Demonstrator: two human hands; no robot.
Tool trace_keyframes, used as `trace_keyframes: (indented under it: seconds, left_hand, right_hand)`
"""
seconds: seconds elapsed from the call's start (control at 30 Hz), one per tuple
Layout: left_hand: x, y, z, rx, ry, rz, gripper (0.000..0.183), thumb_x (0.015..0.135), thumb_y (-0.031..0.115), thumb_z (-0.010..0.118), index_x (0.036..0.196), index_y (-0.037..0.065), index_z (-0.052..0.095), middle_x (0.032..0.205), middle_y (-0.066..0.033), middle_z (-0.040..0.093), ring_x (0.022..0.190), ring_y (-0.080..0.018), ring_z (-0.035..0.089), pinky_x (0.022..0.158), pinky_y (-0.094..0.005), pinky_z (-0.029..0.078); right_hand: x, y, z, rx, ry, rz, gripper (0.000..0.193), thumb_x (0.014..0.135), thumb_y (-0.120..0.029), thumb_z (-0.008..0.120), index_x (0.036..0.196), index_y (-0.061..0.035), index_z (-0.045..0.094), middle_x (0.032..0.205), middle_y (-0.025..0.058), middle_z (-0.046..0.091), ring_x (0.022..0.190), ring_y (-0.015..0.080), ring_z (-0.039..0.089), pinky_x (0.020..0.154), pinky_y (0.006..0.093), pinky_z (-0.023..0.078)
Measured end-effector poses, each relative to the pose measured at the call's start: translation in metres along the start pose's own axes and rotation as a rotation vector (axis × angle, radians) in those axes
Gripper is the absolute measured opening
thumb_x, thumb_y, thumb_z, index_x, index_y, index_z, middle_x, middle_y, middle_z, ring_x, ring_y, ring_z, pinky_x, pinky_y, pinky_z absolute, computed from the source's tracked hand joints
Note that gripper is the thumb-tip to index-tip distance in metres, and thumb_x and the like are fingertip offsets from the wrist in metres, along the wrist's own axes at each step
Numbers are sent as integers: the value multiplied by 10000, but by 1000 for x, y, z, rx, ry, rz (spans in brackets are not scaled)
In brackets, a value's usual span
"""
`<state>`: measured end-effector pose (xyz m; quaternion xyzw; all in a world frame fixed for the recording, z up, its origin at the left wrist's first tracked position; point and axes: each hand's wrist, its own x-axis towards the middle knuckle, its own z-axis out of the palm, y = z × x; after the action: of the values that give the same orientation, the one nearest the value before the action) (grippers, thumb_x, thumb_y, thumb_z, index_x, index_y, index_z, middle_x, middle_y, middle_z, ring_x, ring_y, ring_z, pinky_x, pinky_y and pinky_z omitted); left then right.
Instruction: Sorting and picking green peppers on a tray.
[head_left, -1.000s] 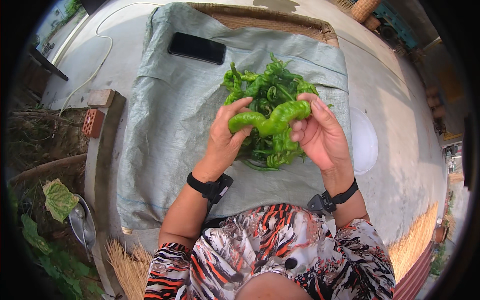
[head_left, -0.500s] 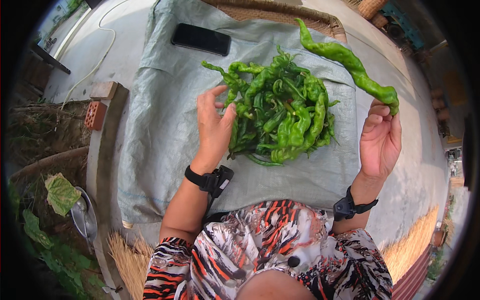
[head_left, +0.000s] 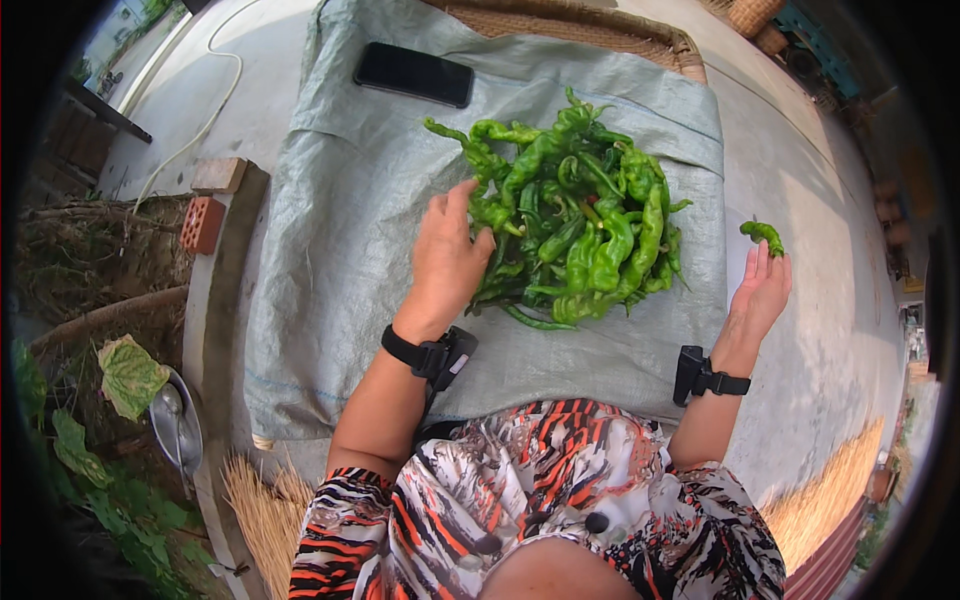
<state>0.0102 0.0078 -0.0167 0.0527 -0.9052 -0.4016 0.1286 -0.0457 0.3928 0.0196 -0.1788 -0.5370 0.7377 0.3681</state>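
Note:
A heap of twisted green chili peppers lies on a pale grey-green woven sheet. My left hand rests against the heap's left side with bent fingers; its fingertips touch or nearly touch the peppers, and nothing is visibly lifted in it. Out past the sheet's right edge, above the concrete ground, my right hand has its fingers stretched out, back of the hand upward. A single green chili pepper shows just beyond those fingertips, looking short and small; whether it still touches them I cannot tell.
A black phone lies on the sheet behind the heap. Wicker edging shows at the sheet's far side. To the left are a red brick, a low concrete curb, a metal bowl and leafy plants. Straw bundles flank me.
My right hand has dropped lower and turned palm down, its fingers straightening; the long pepper it pinched now appears much smaller beyond the fingertips. My left hand stays beside the heap.

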Motion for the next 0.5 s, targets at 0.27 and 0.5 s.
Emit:
trace_keyframes:
  seconds: [0.27, 0.5]
  left_hand:
    - [1, 12, -6, -72, 73, 77, 430, 735, 98, 747, 1113, 80, 541, 1002, -152, 538, 896, -324, 561, 759, -432, 471]
    - [1, 27, -16, -252, 162, 304, 398, 661, -11, 788, 991, 60, 577, 959, -68, 526, 822, -203, 518, 724, -318, 463]
  right_hand:
    - [-53, -23, 37, -241, -248, -86, 356, 979, -170, 535, 1281, 14, 495, 1132, 122, 601, 989, 184, 603, 837, 307, 487]
    - [-139, -53, 89, -399, -1053, 114, 343, 986, -293, 557, 1206, -30, 538, 804, 34, 623, 597, 80, 550, 541, 204, 428]
